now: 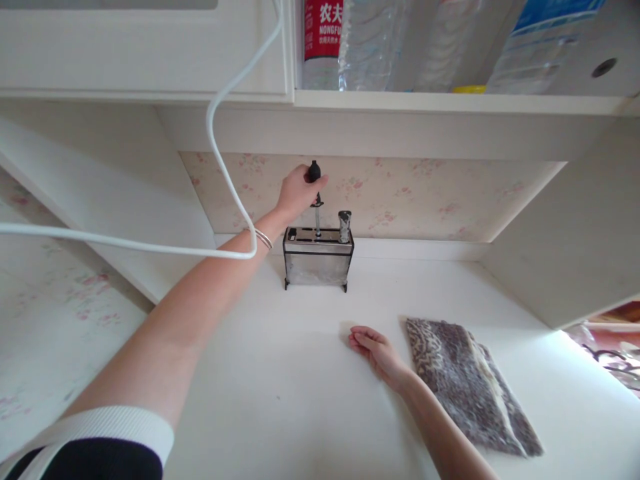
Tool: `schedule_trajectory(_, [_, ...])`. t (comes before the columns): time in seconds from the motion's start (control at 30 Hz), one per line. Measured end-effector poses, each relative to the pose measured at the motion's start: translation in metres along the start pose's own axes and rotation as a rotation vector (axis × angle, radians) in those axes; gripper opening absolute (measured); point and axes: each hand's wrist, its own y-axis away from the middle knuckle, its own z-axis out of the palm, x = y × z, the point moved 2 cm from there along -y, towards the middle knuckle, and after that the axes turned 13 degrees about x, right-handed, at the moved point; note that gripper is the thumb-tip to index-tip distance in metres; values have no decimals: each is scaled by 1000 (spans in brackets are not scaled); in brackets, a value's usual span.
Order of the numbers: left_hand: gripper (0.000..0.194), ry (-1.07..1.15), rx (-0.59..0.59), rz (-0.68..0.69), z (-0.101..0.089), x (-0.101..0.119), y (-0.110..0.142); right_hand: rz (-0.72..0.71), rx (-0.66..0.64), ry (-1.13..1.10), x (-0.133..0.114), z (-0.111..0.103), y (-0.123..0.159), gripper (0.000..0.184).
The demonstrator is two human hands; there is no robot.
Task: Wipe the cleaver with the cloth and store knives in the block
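Observation:
My left hand [296,193] is reached out to the back of the white desk, closed around the black handle of a black-handled tool [314,172]. The tool's narrow metal shaft runs down into a slot in the top of a knife block [319,267] with clear sides and a metal top. A second, mottled grey handle [345,227] stands up from the block's right end. My right hand [374,350] rests low over the desk, its fingers loosely curled together with nothing visible in them. Right of it lies a folded grey-brown patterned cloth [465,387].
A white cable [220,160] hangs in front of my left forearm. Overhead, a shelf [450,101] holds several plastic bottles [370,47]. White side panels [565,220] bound the desk, with floral wallpaper [400,193] behind.

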Motion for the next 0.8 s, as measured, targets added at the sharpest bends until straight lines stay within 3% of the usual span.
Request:
schedule_trajectory(0.23, [21,93,-46,163,-6,39,-17,-6,2,-54,-1,-3,4,26])
schedule_trajectory(0.37, [22,53,-90,150,-16,54,-18,0,-6,-68,-1,-3,2,26])
schedule_trajectory(0.57, [32,45,117,21,-35,57,-36,11,10,-74,-3,-1,4,25])
schedule_trajectory(0.8, [20,128,427,-112,-71,37,-37,-4,34,-57,-3,-1,8,25])
